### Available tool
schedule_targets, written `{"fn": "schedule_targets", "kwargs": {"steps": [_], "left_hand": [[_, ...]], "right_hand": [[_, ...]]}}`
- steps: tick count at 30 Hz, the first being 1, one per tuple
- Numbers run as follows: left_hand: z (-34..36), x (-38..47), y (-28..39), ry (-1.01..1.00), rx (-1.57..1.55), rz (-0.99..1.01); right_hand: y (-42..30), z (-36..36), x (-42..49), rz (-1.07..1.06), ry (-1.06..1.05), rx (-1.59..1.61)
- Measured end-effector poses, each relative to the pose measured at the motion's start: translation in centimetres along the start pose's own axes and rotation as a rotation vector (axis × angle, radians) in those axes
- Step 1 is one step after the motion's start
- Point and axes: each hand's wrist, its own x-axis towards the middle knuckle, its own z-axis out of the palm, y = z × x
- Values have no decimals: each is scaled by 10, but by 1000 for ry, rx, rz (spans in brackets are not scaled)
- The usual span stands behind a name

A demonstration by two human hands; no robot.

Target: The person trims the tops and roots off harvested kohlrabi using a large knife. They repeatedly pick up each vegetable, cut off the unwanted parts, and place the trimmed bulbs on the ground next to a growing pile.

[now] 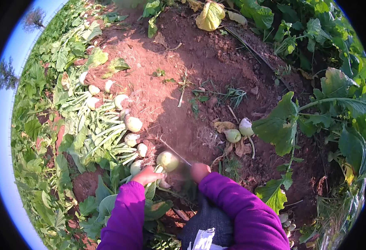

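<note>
My left hand (147,176) is closed around the leaf stalks of a round, pale green turnip (167,161), whose root sits just beyond my fingers. My right hand (200,172) grips a thin-bladed knife (176,152); its blade points up and left, past the far right side of that turnip. The handle is hidden in my fist. Close to my left hand lies another pale turnip (136,167), partly covered. Pulled turnips, one of them large and whitish (133,123), form a row on the left with their leafy tops attached.
Bare reddish soil (170,78) runs up the middle. Two turnips, one greenish (232,136), lie right of the knife beside withered leaves. Leafy plants (336,103) stand along the right, and a broad leaf (278,125) reaches over the soil. More greenery covers the left.
</note>
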Motion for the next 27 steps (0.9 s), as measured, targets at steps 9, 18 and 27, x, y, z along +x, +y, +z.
{"fn": "schedule_targets", "kwargs": {"steps": [9,18,27], "left_hand": [[35,-49,24,271,614,18],[24,-57,-3,178,419,36],[38,-64,-6,138,495,87]], "right_hand": [[15,12,6,365,178,902],[66,-26,-67,422,143,787],[52,-13,-74,68,149,636]]}}
